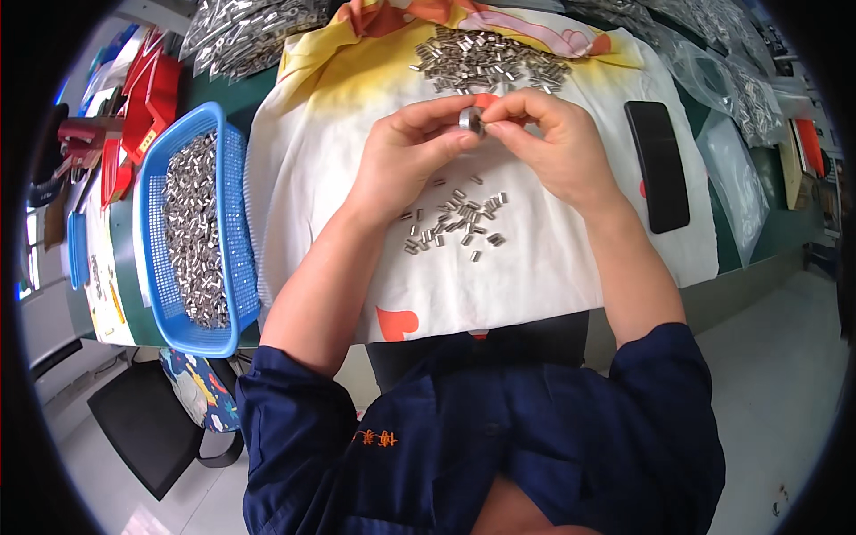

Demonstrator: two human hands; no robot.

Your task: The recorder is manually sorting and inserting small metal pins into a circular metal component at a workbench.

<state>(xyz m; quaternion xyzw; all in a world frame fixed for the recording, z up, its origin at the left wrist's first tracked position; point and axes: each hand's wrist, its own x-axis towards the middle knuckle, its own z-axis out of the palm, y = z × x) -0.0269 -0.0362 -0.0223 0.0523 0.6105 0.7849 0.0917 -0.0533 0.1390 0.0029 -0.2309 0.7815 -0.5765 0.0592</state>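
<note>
Both hands meet above a white cloth with yellow and orange print (339,134) spread over the counter. The left hand (406,152) and the right hand (557,143) pinch, fingertips together, a small round silver metal part (471,120) held between them, just above the cloth's middle. Below the hands lies a loose scatter of short silver metal tubes (455,223); beyond them a larger heap of the same silver tubes (486,61) sits near the cloth's far edge. A blue plastic mesh basket (236,205) filled with such tubes stands to the left, a black phone (658,165) lies to the right
</note>
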